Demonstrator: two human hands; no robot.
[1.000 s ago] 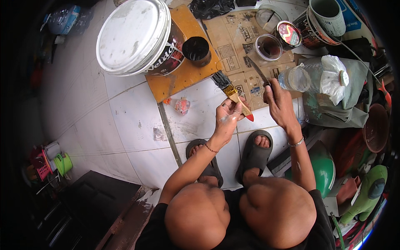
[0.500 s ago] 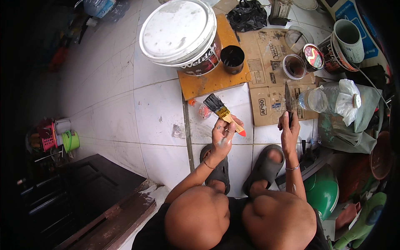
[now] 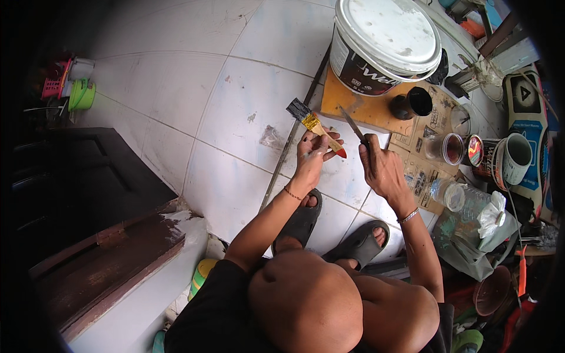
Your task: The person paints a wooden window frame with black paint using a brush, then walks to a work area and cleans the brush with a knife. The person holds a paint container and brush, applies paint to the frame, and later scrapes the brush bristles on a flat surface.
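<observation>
My left hand (image 3: 312, 154) is closed on a paintbrush (image 3: 316, 127) by its wooden handle with a red end. Dark paint coats the bristles, which point up and to the left, and yellow shows on the metal band. In my right hand (image 3: 384, 166) is a knife (image 3: 352, 125) with a narrow, dull blade pointing up and left toward the brush. Blade and brush are apart. My fingers hide most of the knife's handle. Beyond my hands, a dark cup (image 3: 410, 105) stands on an orange-brown board (image 3: 347, 106).
A large lidded bucket (image 3: 365, 65) stands on the board. To the right, a clear cup of dark liquid (image 3: 445, 148), an open can (image 3: 472, 150) and a grey-white container (image 3: 517, 157) stand around cardboard (image 3: 421, 176). A plastic bottle (image 3: 465, 200) lies nearby. At left is a dark door (image 3: 76, 188).
The view has swung left. My right hand has moved closer to my left, and the knife now tilts toward the brush. Both hands keep their hold.
</observation>
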